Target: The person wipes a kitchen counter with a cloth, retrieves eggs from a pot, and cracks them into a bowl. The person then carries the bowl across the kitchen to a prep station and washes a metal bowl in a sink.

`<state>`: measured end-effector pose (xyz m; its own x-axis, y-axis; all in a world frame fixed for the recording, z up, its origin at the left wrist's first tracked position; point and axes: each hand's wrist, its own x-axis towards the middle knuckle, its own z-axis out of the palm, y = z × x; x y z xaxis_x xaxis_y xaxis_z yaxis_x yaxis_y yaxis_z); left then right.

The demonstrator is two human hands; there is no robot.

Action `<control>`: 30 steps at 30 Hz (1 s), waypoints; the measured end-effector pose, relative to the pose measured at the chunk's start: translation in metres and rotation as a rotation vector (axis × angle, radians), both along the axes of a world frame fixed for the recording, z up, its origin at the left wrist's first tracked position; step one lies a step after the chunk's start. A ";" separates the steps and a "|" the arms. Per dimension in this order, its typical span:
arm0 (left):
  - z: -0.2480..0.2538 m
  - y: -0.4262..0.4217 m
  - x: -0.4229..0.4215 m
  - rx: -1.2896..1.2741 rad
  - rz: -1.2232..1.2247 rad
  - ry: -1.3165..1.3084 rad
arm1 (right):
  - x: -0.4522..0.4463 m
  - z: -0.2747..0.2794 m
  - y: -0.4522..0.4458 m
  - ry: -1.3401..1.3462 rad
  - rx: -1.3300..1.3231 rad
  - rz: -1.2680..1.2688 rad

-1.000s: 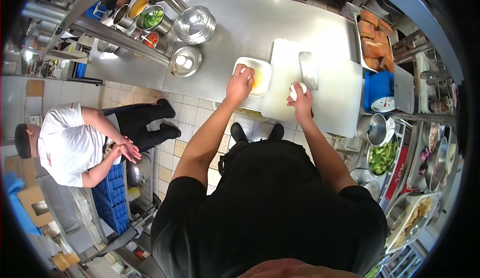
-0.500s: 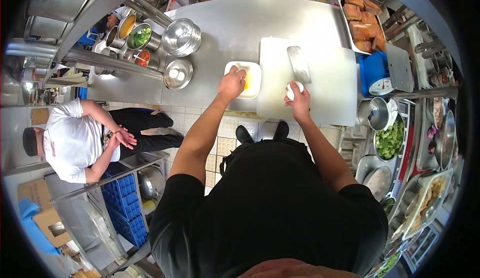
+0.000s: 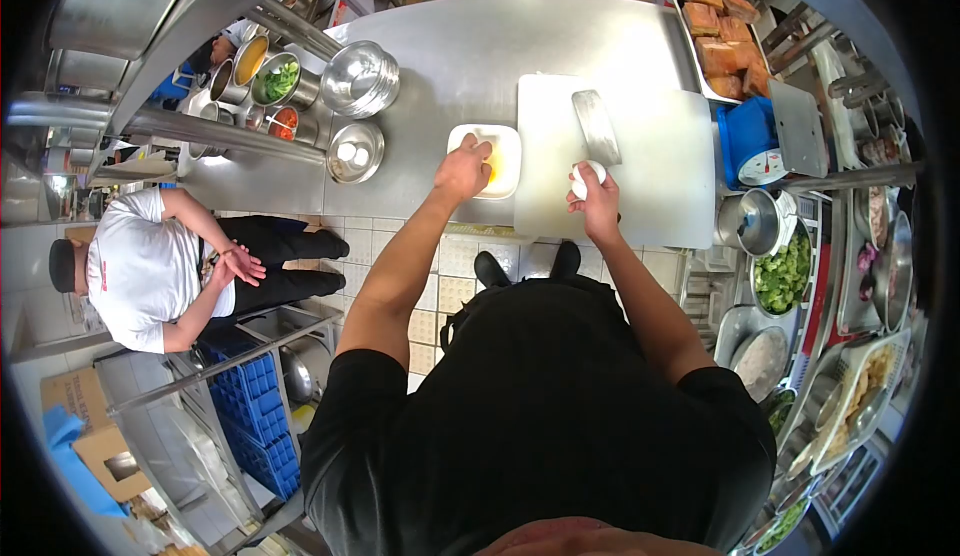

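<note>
Standing at the left, a co-worker (image 3: 145,276) has both hands together near the waist. On the steel table (image 3: 450,56) I see a pot (image 3: 306,88) of green vegetables (image 3: 282,80), then a metal bowl (image 3: 374,146) holding what look like white eggs (image 3: 350,149). Next comes the left hand (image 3: 463,169) of the person at the table, over the near left part of a white dish (image 3: 510,146), fingers curled; I can't tell whether they grip anything. Yellow egg yolk (image 3: 492,173) shows in the dish beside them. Just right of it lies a white cutting board (image 3: 660,181) bearing a cleaver (image 3: 597,126). Above the board, near the blade, that person's right hand (image 3: 599,206) is wrapped round a white egg (image 3: 589,178). Farther right sit a tray (image 3: 692,48) of browned slabs (image 3: 724,54) and a blue scale (image 3: 748,121).
</note>
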<state>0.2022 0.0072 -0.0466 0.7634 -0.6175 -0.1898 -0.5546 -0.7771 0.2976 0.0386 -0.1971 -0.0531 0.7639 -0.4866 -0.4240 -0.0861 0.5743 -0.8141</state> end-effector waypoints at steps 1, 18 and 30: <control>0.000 0.000 0.001 0.002 -0.004 -0.005 | 0.000 0.000 0.000 -0.001 -0.001 -0.001; 0.025 0.004 0.012 0.036 -0.132 -0.034 | -0.001 0.000 0.000 -0.013 0.002 0.006; 0.080 0.006 0.016 -0.202 -0.015 0.032 | 0.003 0.006 0.003 0.055 -0.047 0.029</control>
